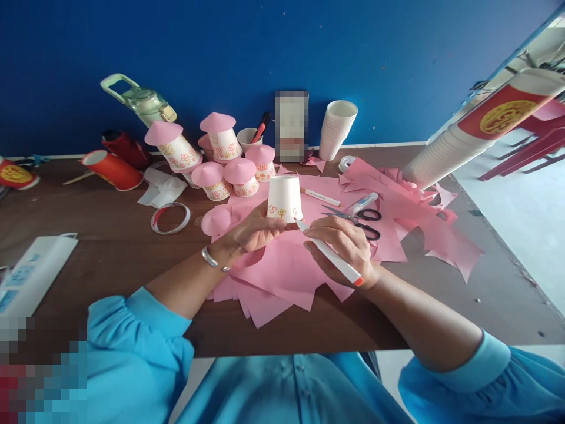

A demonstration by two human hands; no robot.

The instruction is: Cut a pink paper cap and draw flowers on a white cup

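A white paper cup is held upside down in my left hand, its fingers wrapped under and around the rim. Small red and yellow flowers are drawn along the cup's lower edge. Between the fingers of my right hand is a white marker with an orange-red end, its tip at the cup's right side by a partly drawn flower. Below both hands lie sheets of pink paper. Black-handled scissors rest just beyond my right hand, and another white marker lies behind the cup.
Decorated cups with pink cone roofs cluster at the back left. A roll of tape, a red cup and a green bottle stand left. Stacked white cups and a long cup stack are right, near pink scraps.
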